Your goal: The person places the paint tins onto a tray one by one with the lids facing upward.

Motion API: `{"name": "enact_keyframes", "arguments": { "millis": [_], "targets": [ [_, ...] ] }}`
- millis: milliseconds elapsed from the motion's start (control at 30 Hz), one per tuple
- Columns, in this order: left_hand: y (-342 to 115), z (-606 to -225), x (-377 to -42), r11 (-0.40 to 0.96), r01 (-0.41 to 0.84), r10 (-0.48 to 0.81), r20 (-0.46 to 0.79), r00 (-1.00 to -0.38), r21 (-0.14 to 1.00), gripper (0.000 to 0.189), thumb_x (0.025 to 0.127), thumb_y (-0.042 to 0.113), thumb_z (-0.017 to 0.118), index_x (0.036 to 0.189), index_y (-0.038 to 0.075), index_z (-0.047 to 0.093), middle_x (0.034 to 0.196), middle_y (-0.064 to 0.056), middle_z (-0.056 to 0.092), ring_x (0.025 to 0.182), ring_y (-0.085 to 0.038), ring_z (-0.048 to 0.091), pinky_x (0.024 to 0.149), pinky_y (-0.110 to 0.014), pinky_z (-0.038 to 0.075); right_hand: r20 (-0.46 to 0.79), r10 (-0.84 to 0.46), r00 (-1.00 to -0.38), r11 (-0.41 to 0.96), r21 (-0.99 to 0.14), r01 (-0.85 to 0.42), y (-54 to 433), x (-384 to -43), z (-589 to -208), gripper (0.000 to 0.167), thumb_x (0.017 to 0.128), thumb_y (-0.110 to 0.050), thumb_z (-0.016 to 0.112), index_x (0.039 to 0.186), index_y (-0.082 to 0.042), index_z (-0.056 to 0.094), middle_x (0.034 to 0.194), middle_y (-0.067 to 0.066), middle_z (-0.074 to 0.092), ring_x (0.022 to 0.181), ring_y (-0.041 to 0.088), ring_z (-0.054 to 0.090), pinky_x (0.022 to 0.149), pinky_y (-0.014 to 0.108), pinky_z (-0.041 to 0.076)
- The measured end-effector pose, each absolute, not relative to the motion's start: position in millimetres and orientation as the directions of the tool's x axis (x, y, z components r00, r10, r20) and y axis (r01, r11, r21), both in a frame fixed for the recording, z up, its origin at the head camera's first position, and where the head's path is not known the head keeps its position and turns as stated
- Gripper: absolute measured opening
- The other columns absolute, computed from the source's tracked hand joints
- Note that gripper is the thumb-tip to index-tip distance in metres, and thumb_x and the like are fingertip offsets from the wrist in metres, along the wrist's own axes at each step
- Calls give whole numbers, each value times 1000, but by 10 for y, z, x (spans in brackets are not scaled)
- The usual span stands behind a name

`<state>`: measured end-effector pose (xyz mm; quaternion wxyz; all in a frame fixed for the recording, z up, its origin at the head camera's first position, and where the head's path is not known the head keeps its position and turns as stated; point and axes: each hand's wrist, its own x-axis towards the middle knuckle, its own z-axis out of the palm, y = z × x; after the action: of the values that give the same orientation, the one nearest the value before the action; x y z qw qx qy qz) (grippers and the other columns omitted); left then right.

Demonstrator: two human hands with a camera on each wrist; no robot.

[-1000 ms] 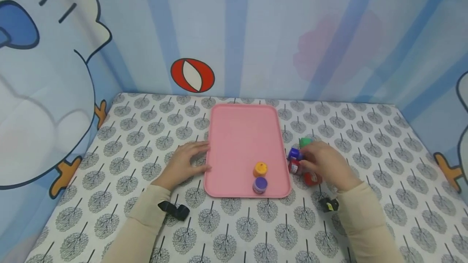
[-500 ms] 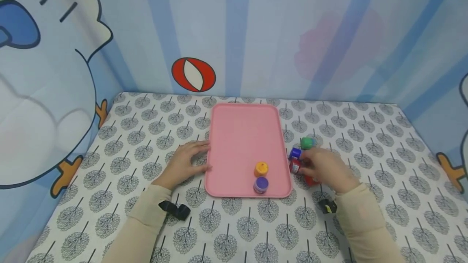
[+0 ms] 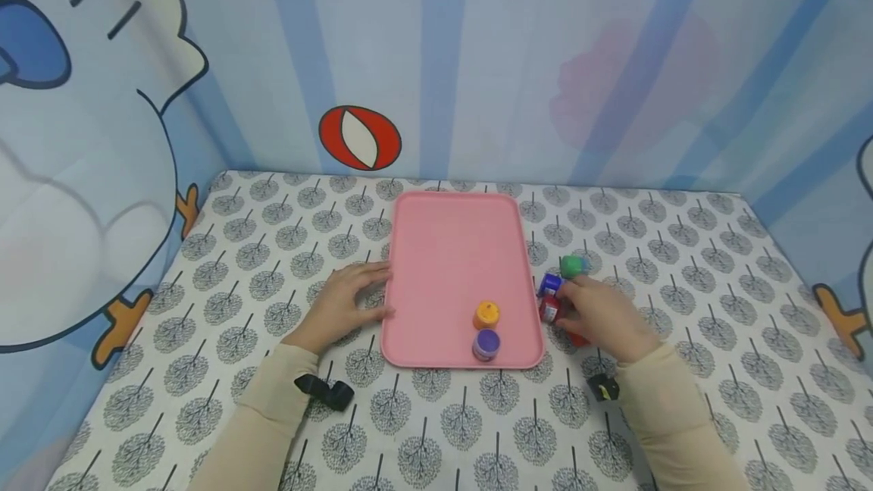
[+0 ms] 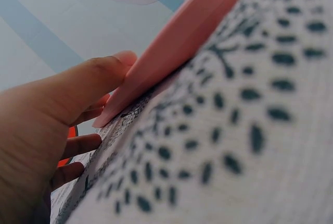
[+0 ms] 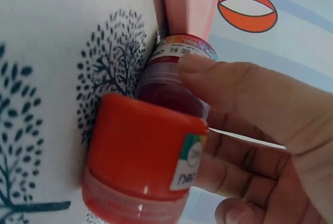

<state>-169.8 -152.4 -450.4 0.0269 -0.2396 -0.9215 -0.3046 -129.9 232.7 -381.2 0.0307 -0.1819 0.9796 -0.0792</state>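
Note:
My left hand (image 3: 344,305) rests at the left side of a pink tray (image 3: 450,256), thumb and fingertips at its rim. To the right of the tray, my right hand (image 3: 610,317) reaches into a cluster of small paint jars. Its thumb lies on a dark red paint jar (image 5: 171,86), with the fingers round the far side. Close by are a blue jar (image 3: 550,284) at the fingertips and a green jar (image 3: 573,266) farther back. An orange-red jar (image 5: 145,151) lies on its side under the hand, mostly hidden in the head view.
An orange-yellow jar (image 3: 486,314) and a purple-lidded jar (image 3: 486,345) stand in the tray's front right corner. A tree-patterned cloth (image 3: 286,248) covers the table. A printed blue curtain (image 3: 443,59) rises behind it.
My right hand has shifted slightly forward and left over the red and orange-red jars, away from the green jar, which shows more fully. The left hand stays at the tray.

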Motion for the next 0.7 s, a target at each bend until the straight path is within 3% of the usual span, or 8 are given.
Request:
{"name": "enact_keyframes", "arguments": {
  "millis": [300, 700],
  "targets": [
    [-1535, -4495, -1677, 704, 456, 420, 198, -886, 544, 63, 77, 39, 77, 131, 13, 58, 145, -6, 51, 134, -31, 45, 114, -56, 30, -17, -354, -935, 930, -113, -350, 2264, -1294, -3873, 43, 73, -22, 82, 108, -4, 65, 96, 11, 65, 80, 27, 65, 74, 45, 57],
    [-1521, -4492, -1687, 701, 460, 419, 207, -884, 545, 62, 77, 38, 77, 131, 13, 59, 145, -5, 51, 134, -31, 45, 113, -55, 32, -32, -368, -929, 923, -135, -361, 2268, -1295, -3856, 36, 76, -15, 79, 107, -4, 64, 89, 11, 65, 77, 24, 63, 70, 42, 58]
  ]
}}
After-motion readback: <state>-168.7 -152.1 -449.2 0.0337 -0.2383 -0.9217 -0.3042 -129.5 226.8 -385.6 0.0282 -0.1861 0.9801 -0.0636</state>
